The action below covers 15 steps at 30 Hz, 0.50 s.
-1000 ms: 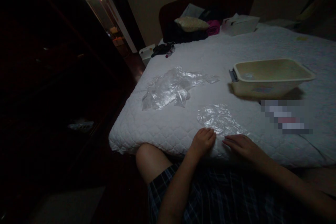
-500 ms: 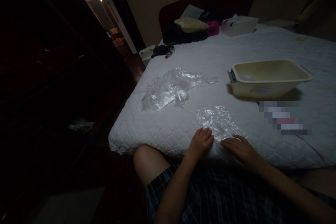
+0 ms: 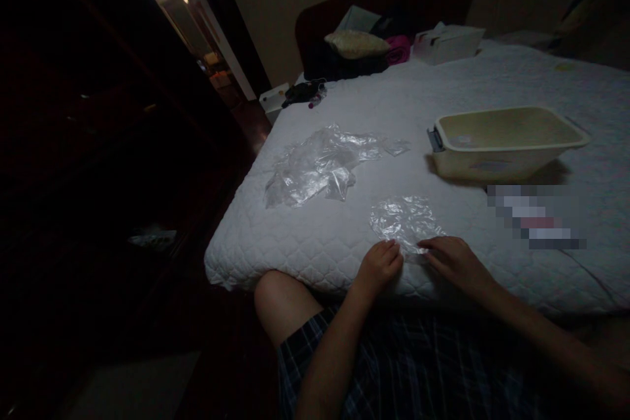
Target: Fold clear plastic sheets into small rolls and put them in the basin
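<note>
A crinkled clear plastic bag (image 3: 401, 215) lies spread on the white quilted bed near its front edge. My left hand (image 3: 380, 268) is at the bag's near left corner, its fingers curled together over the edge. At the near right side, my right hand (image 3: 457, 266) pinches the bag's edge between thumb and fingers. The gap between my hands is small. Farther back on the left lies a larger heap of clear plastic bags (image 3: 315, 164), apart from both hands.
A cream plastic tub (image 3: 502, 161) with a grey handle stands on the bed (image 3: 275, 243) to the right. A blurred-out item (image 3: 536, 216) lies in front of it. A white box (image 3: 450, 46), a pillow (image 3: 357, 44) and a pink roll (image 3: 398, 50) are by the headboard.
My right hand has shifted slightly up and its fingers have closed in on the bag's edge. My left fingers are more curled. The heap and tub stay in place.
</note>
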Tool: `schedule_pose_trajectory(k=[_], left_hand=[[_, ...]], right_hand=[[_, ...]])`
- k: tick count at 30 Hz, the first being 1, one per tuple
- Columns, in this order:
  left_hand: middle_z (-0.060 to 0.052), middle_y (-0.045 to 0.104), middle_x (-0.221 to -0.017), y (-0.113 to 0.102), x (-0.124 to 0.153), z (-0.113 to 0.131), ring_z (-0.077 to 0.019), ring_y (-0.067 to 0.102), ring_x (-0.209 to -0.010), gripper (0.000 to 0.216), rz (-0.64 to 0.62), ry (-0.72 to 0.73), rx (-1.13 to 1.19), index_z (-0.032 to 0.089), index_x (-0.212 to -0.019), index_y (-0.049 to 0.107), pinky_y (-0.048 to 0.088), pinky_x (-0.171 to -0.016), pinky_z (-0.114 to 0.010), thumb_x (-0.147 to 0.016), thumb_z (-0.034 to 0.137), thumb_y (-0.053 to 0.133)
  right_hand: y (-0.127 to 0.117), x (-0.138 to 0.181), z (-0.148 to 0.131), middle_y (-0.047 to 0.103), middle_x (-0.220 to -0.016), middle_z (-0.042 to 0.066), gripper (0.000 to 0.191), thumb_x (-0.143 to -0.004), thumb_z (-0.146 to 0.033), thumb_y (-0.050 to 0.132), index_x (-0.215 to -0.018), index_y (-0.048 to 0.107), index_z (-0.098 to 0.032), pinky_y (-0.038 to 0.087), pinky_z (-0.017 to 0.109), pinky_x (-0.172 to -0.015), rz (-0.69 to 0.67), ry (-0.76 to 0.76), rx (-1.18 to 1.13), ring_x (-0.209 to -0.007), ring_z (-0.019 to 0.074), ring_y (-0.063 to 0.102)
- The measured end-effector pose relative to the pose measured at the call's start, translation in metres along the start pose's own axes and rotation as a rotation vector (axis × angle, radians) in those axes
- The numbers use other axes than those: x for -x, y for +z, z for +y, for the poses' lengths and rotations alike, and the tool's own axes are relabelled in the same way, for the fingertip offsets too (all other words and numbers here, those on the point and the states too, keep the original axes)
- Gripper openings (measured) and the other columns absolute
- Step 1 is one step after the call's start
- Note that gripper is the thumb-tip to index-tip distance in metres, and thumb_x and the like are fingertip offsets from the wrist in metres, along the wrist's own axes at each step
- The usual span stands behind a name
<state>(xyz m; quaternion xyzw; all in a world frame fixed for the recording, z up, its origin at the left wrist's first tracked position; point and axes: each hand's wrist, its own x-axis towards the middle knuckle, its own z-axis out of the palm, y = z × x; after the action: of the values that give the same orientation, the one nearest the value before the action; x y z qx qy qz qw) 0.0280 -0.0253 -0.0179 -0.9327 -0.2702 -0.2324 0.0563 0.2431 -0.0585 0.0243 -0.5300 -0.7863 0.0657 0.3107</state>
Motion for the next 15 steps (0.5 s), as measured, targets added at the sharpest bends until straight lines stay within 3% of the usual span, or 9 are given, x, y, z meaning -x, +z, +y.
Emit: schedule_pose_trajectory(k=[4,9,15], left_hand=[[-0.012,0.069,-0.113,-0.002,-0.001,0.000,-0.0209,0.062,-0.114,0.016,0.001,0.009,-0.005,0.014,-0.097,0.065,0.055,-0.094,-0.041,-0.093,0.017,0.050],[-0.011,0.070,-0.111,-0.002,-0.001,0.000,-0.0209,0.062,-0.112,0.015,0.052,0.014,-0.018,0.013,-0.094,0.066,0.055,-0.094,-0.039,-0.093,0.017,0.051],[-0.012,0.069,-0.111,0.000,-0.002,0.000,-0.0212,0.062,-0.114,0.016,0.034,0.010,-0.020,0.012,-0.094,0.065,0.055,-0.095,-0.039,-0.093,0.015,0.049]], right_hand=[[0.000,-0.016,0.002,0.072,-0.081,0.006,0.025,-0.088,-0.036,0.050,-0.100,0.065,-0.020,0.051,0.037,-0.072,-0.022,0.088,-0.062,-0.074,0.0220,0.068],[0.000,-0.034,0.003,0.070,-0.073,0.005,0.022,-0.085,-0.030,0.051,-0.101,0.062,-0.019,0.049,0.034,-0.065,-0.047,0.095,-0.038,-0.067,0.0209,0.066],[0.000,-0.043,0.001,0.063,-0.064,0.003,0.013,-0.082,-0.031,0.054,-0.072,0.054,-0.022,0.043,0.030,-0.056,-0.074,0.094,-0.038,-0.058,0.0176,0.059]])
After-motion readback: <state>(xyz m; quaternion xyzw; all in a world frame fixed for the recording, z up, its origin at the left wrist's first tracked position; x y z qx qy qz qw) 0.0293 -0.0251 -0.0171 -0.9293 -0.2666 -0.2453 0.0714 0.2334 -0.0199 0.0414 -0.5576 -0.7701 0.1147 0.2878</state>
